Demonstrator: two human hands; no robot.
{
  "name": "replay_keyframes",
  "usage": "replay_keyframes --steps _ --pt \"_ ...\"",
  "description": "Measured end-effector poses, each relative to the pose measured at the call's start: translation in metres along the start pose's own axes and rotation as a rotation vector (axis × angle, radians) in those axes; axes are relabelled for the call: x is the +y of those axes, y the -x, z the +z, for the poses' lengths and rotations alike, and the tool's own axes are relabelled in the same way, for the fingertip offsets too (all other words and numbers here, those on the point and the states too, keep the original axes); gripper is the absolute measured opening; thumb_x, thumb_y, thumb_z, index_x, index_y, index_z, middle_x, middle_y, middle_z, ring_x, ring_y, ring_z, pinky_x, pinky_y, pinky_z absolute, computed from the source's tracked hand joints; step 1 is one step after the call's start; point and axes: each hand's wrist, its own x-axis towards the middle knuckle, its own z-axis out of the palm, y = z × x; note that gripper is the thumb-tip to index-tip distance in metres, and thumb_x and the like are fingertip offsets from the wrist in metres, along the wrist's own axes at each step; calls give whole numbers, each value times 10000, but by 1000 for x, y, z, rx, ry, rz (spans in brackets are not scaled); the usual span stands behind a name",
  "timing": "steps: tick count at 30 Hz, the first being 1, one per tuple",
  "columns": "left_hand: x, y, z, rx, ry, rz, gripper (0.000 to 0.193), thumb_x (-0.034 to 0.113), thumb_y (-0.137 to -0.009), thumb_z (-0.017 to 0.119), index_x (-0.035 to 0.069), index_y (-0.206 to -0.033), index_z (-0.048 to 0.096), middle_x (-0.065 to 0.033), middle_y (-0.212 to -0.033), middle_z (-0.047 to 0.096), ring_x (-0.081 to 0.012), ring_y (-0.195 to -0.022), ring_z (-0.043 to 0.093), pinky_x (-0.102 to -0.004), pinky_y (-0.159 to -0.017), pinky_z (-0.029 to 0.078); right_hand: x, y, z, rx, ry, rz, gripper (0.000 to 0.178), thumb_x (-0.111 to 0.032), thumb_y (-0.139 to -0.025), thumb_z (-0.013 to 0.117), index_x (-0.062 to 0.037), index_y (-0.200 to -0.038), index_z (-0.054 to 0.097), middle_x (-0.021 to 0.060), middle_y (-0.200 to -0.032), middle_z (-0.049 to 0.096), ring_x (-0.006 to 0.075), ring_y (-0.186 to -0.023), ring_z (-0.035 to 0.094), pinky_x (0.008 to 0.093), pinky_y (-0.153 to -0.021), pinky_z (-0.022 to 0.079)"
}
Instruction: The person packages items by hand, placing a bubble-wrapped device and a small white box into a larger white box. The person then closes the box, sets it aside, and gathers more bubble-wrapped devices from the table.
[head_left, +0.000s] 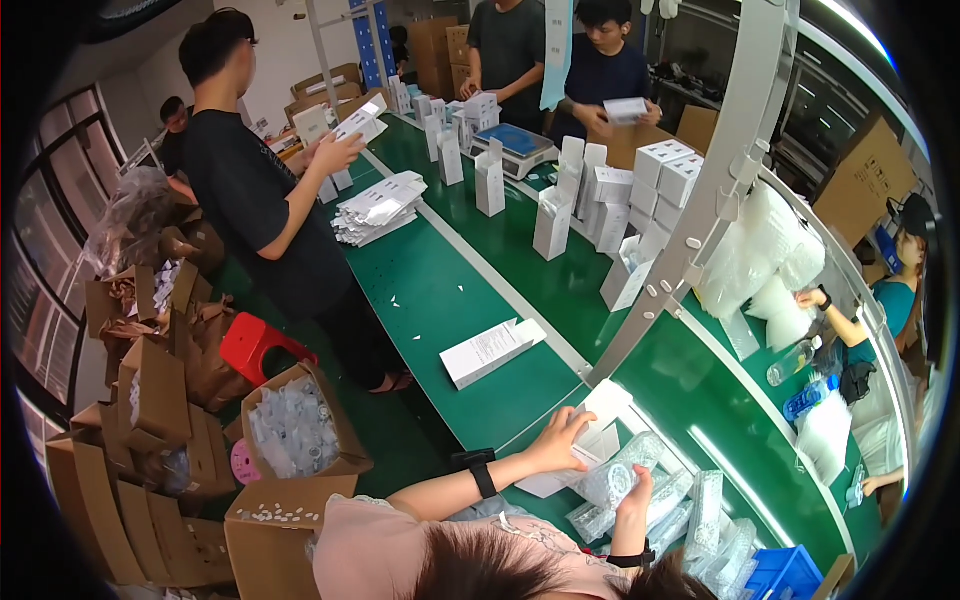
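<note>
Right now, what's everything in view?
Open box: one, white, front centre
Wrapped items: several, clear, lower right
Lying carton: one, white, centre
Flattened cartons: stack, white, beyond it
Standing cartons: many, white, upper centre
Scale: one, blue top, upper centre
Plastic packing: pile, whitish, right
Benches: several, green, centre
Bin: one, blue, bottom right
Stool: one, red, left
Cardboard boxes: many, brown, mostly left
Co-workers: several, mostly dark tops, around
Left hand: one, on open box
Right hand: one, holding wrapped item

Dark-framed windows [72, 165] line the left, near a pale wall [279, 50].
</note>
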Motion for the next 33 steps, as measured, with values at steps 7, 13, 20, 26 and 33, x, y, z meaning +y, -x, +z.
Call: replay_keyframes --steps 7,13,20,26,33 --pt "0 2 6 -23 9 13 874 176 -460 789 223 -1195 320 -171 -1103 309 -399 -1082 328 -451 -881 348 0 8 5 27 35 -8 293 -181 -627 557 -24 -874 541 102 -819 586 285 -748 561 378 -731 462" --pt "6 4 9 -17 -11 24 863 171 -467 787 200 -1195 324 -165 -1087 305 -377 -1067 328 -430 -892 331 1 6 0 40 51 -25 282 -184 -634 545 -25 -867 540 97 -800 584 274 -724 561 367 -709 467" --pt "4 2 10 -26 -8 30 865 163 -471 782 203 -1199 319 -169 -1099 301 -377 -1082 320 -429 -902 321 0 -6 -9 41 44 -5 263 -187 -653 526 -24 -858 545 91 -798 592 259 -718 568 350 -689 472" --pt "4 1 9 -21 9 25 874 157 -461 770 222 -1200 308 -166 -1100 299 -375 -1091 313 -439 -902 312 2 -6 -10 33 38 -22 257 -186 -660 522 -24 -858 546 91 -801 594 259 -716 571 353 -690 473" --pt "2 -1 9 -23 20 36 870 161 -455 768 222 -1194 313 -167 -1102 303 -373 -1087 314 -445 -902 308 3 -9 -12 43 56 -21 256 -186 -663 521 -24 -860 546 90 -803 595 259 -713 572 351 -683 475"
